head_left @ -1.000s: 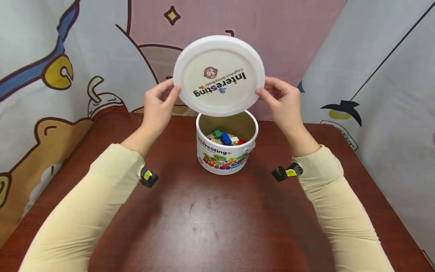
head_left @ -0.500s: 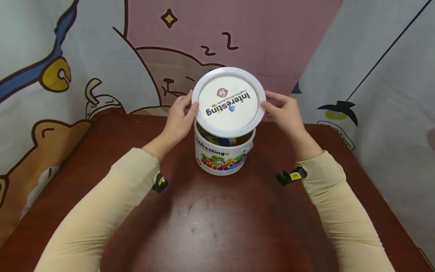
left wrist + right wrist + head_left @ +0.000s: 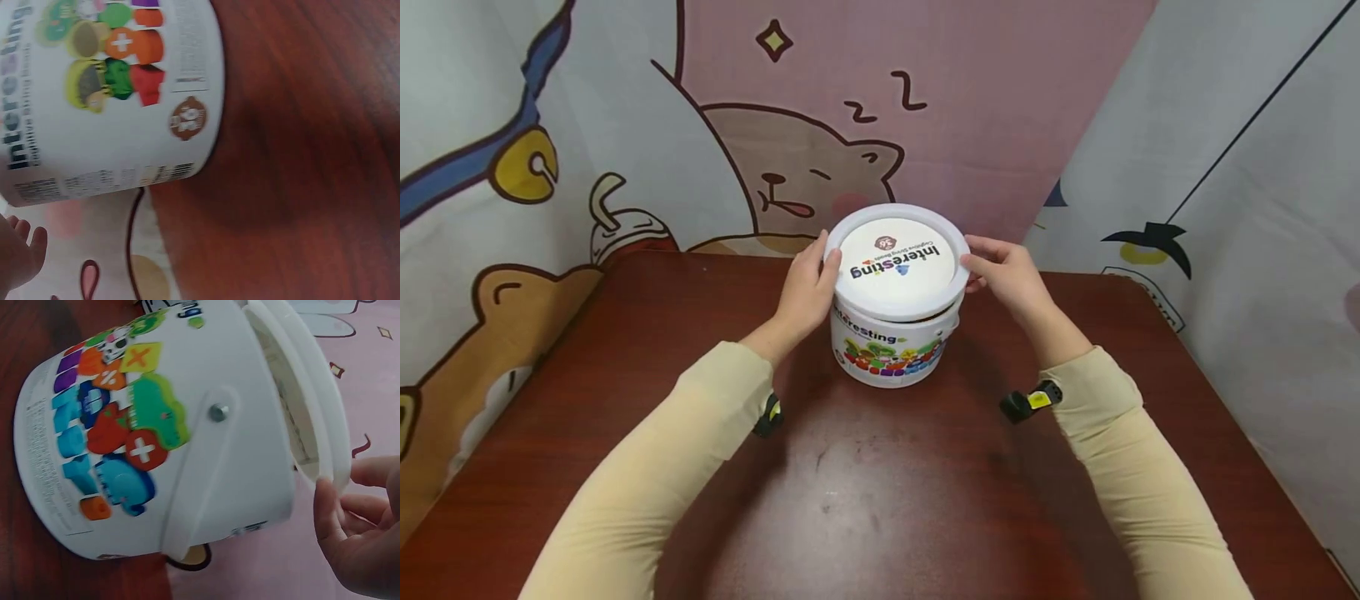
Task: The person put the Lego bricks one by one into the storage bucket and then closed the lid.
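A round white lid [image 3: 898,267] with "Interesting" printed on it lies over the mouth of a white bucket [image 3: 891,358] on the table. My left hand [image 3: 807,287] holds the lid's left edge, thumb near the rim on top. On the opposite edge, my right hand [image 3: 1011,275] pinches the rim between thumb and fingers. The right wrist view shows the lid [image 3: 334,419] tilted, with a gap between it and the bucket [image 3: 250,437]. Only part of my left hand [image 3: 19,256] shows in the left wrist view, beside the bucket's upper end. The bucket's contents are hidden now.
The brown table [image 3: 857,483] runs under both forearms. Behind it hangs a cartoon-printed cloth [image 3: 1000,108]. A white carrying handle [image 3: 200,481] hangs from a rivet on the bucket's side. Each wrist carries a small black camera, such as the right camera [image 3: 1030,402].
Both hands have lowered the lid from above and behind the bucket down onto its mouth, covering the colourful blocks seen inside earlier. The left hand has moved right and down.
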Motion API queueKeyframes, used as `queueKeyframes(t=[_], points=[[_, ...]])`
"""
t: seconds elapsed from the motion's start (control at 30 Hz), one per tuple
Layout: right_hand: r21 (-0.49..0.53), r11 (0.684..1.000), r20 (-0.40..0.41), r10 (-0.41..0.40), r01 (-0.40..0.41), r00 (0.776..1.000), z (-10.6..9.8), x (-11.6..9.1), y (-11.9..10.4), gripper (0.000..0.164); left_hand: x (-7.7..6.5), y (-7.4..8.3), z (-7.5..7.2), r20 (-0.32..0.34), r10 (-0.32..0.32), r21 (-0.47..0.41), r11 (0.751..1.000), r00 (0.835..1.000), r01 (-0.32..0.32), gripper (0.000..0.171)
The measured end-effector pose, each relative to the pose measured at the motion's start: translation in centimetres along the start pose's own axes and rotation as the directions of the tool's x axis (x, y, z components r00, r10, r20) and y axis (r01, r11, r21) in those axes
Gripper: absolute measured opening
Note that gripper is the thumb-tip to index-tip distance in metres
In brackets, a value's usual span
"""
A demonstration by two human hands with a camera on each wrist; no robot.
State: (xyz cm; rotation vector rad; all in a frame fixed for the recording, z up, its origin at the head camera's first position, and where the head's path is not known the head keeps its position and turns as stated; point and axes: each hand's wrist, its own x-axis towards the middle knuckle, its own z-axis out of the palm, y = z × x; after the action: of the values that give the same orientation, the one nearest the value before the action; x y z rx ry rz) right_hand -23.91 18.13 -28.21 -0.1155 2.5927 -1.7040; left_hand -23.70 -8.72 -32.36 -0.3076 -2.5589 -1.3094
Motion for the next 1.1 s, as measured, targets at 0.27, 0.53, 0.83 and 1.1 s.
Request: queueKeyframes(t=[0.27,0.53,0.83,1.1], points=[[-0.123,0.992,0.005,-0.001,0.001,1.0,0.3,0.1,1.6,0.047,-0.2,-1.0,1.2,0.007,-0.081,-0.021,0.996,0.997,0.081,0.049],[-0.119,0.993,-0.006,0.026,-0.026,1.0,0.6,0.1,2.8,0.047,-0.2,-1.1,1.4,0.038,-0.117,-0.02,0.993,0.992,0.118,0.048],[-0.125,0.992,-0.034,0.013,-0.017,0.999,0.9,0.4,3.5,0.044,-0.2,-0.9,1.3,0.026,-0.121,0.046,0.992,0.992,0.12,0.044],[-0.108,0.994,-0.028,0.002,-0.005,1.0,0.7,0.7,3.9,0.042,0.0,-0.8,1.0,0.014,-0.115,0.083,0.99,0.993,0.114,0.043]])
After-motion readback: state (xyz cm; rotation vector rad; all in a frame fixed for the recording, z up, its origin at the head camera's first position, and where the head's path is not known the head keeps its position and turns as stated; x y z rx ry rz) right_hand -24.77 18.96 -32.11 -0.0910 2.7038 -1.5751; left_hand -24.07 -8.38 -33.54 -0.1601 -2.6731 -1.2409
